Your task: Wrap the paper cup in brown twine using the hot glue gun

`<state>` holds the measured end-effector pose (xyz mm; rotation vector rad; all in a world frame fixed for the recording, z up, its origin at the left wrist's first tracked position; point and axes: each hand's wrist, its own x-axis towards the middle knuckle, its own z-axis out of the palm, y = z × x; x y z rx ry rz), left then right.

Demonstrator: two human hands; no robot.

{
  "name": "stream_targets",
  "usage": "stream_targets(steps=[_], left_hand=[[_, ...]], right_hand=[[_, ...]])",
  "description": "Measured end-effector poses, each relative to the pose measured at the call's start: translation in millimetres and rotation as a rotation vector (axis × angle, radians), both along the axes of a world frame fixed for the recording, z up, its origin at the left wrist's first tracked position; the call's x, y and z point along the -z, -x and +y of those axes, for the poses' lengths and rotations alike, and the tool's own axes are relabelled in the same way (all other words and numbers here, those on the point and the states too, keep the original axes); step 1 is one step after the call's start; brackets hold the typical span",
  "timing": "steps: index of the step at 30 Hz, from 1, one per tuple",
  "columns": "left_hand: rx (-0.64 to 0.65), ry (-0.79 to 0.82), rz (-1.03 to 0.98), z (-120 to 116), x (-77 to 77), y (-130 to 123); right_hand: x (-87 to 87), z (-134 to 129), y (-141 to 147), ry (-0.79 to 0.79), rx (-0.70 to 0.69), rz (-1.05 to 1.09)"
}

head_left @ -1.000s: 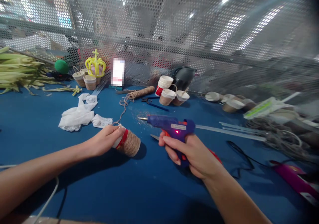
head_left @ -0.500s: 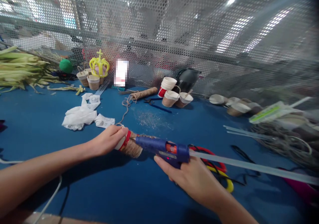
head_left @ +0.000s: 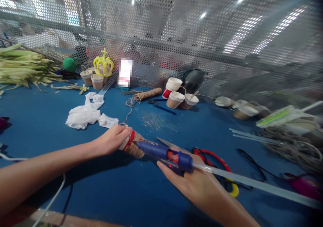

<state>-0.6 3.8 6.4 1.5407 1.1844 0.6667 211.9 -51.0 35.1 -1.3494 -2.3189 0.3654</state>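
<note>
While the left hand [head_left: 114, 140] is clamped on one end of a tilted, twine-wrapped cup [head_left: 136, 150], the right hand [head_left: 195, 176] grips a glue gun [head_left: 153, 149], its nozzle [head_left: 134, 142] directed at the wrapping near the left hand; contact cannot be confirmed. Beyond the left hand, a loose strand [head_left: 130, 109] leads towards a twine roll [head_left: 150, 93] on the counter [head_left: 101, 193]. The step in hand is judged to be gluing the twine; the next move calls for a steady cup and a nozzle clear of the left hand.

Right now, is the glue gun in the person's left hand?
No, the right hand grips the glue gun; the left hand holds a cup.
</note>
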Motion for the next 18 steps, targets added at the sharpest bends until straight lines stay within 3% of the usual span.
stream_targets(steps=[7, 18], left_hand=[[-0.007, -0.012, 0.001, -1, -2.8, -1], [0.026, 0.01, -0.011, 0, 1.8, 0]], right_hand=[[-9.5, 3, 4, 0.003, 0.004, 0.024], [1.1, -4, 0, 0.076, -0.003, 0.036]])
